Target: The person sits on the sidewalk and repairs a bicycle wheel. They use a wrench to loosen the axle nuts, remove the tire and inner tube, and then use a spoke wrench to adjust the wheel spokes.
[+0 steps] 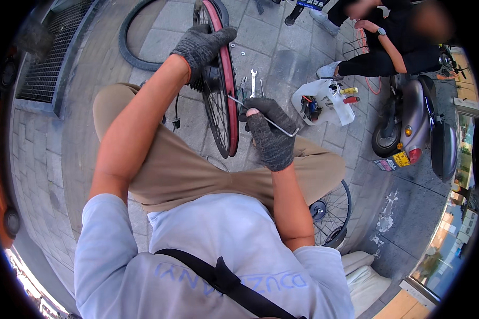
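A spoked bicycle wheel stands upright between my knees, a reddish-pink band running round its rim and sprockets on its left side. My left hand, in a dark grey knitted glove, is closed round the upper part of the rim. Low beside the wheel's right side, my right hand, gloved alike with a bare thumb tip, grips a thin metal rod with a bent end. Its other end points at the rim. Just beyond this hand, an open-ended spanner and pliers lie on the paving.
A loose tyre lies at the far left. Right of me stands a cut white plastic container of tools. A seated person in black is beyond it, with a parked scooter at right. Another wheel lies near my right elbow.
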Available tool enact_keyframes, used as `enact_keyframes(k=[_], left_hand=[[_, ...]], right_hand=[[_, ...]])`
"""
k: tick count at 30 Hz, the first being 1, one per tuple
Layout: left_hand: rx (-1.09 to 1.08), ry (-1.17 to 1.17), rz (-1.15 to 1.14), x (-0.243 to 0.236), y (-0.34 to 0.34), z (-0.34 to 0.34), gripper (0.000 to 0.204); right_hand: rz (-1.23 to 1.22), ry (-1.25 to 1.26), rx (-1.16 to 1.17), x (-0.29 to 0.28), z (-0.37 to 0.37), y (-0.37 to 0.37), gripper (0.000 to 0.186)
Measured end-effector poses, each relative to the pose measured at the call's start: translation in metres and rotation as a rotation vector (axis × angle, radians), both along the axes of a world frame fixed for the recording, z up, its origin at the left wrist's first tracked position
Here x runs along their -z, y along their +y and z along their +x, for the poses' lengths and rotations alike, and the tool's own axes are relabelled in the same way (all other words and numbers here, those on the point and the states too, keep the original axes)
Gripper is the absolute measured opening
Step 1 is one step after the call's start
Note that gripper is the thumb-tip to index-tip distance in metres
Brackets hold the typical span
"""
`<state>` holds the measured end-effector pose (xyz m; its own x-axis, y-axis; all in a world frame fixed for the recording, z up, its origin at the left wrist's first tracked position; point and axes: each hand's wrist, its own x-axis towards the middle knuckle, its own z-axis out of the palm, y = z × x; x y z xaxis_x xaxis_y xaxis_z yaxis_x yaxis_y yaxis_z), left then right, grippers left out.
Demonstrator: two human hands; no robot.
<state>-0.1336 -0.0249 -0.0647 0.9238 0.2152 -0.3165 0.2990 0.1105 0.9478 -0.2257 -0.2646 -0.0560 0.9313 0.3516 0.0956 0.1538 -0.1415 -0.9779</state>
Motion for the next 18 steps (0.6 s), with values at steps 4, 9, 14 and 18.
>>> enact_keyframes(k=[4,9,14,18], left_hand=[[0.007,0.029,-0.006,-0.004,-0.002,0.0,0.039],[0.016,0.035,-0.026,0.002,0.001,0.002,0.04],[0.014,0.009,-0.011,0.002,0.002,0.005,0.042],[-0.01,0.033,-0.01,0.002,0.002,0.005,0.045]], right_hand=[[-0.101,-0.156,0.046,0.0,-0.006,0.009,0.015],[-0.21,-0.431,0.023,-0.006,-0.007,0.019,0.016],[-0.202,-0.518,0.008,0.0,-0.006,0.02,0.017],[-0.202,-0.59,-0.008,0.004,-0.004,0.021,0.019]])
